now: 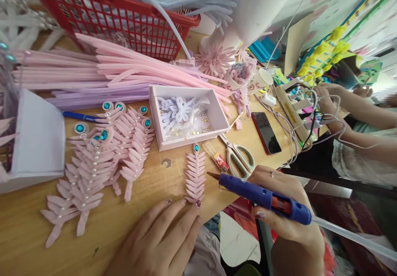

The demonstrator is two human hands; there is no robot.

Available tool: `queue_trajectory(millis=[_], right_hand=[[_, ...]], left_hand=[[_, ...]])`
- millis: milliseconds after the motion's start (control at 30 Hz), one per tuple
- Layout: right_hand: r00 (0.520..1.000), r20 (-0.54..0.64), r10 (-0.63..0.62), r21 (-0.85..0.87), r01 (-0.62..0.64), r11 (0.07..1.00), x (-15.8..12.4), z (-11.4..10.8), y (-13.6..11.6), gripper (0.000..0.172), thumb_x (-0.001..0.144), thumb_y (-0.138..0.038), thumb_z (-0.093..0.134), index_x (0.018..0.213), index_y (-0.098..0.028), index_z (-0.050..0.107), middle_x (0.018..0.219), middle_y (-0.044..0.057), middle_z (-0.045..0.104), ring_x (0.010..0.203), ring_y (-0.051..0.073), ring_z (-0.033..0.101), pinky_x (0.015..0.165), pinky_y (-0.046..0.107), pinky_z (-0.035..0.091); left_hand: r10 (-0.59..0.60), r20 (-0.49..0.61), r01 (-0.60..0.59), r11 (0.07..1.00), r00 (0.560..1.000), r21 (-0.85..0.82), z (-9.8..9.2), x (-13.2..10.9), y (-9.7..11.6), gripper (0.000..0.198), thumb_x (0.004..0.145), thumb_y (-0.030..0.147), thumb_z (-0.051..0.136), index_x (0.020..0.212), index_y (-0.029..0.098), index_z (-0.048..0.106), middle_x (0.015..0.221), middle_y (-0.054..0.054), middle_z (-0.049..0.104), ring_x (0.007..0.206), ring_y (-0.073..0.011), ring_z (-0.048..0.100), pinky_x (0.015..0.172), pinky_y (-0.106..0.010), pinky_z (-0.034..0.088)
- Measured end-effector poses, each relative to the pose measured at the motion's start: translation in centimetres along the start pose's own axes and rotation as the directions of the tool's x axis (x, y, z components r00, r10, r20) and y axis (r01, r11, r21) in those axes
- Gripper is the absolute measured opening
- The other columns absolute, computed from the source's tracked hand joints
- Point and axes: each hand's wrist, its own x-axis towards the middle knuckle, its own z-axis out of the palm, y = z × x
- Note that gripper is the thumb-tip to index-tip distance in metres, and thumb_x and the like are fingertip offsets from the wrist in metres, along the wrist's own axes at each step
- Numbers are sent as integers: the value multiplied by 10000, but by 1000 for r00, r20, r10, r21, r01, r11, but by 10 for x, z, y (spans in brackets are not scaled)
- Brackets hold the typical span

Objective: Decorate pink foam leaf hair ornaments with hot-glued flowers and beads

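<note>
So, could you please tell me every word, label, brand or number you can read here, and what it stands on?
No text is readable with certainty.
Small packet beside the scissors: printed red label, too small to read.
Paper cup: red print, too small to make out.
Pale strip near the red basket: reddish marks, too blurred to read.
Blue glue gun: no readable lettering.

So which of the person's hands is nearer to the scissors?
Right. The right hand, holding the blue glue gun, is close beside the scissors. The left hand is farther off, at the lower end of the pink leafy strip.
</note>
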Motion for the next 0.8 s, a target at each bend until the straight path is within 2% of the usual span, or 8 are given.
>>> queue_trajectory(millis=[167, 433, 800], right_hand=[[996, 37, -77, -53, 79, 995, -1, 10, 6, 520, 1023, -659, 541, 760, -217, 616, 588, -16, 537, 565, 145, 482, 504, 283, 362], [991, 130, -41, -122, 57, 991, -5, 16, 10, 580, 1028, -694, 492, 720, -207, 563, 601, -2, 532, 601, 159, 461, 574, 302, 359], [992, 121, -41, -160, 60, 985, -5, 17, 10, 608, 1033, -694, 471, 715, -190, 592, 612, 4, 515, 597, 156, 482, 564, 294, 381]], left_hand=[[17, 53, -17, 1000, 998, 9, -1, -2, -2, 371, 1105, 127, 410, 1240, 180, 752, 1331, 21, 744, 1280, -173, 580, 1295, -329, 224], [43, 84, -44, 999, 996, 10, -4, 0, -4, 386, 1098, 122, 400, 1250, 165, 752, 1331, 1, 742, 1243, -199, 586, 1283, -343, 231], [61, 80, -62, 998, 995, 19, -4, -2, -7, 389, 1106, 139, 396, 1230, 168, 764, 1318, 6, 749, 1228, -196, 589, 1283, -334, 224]])
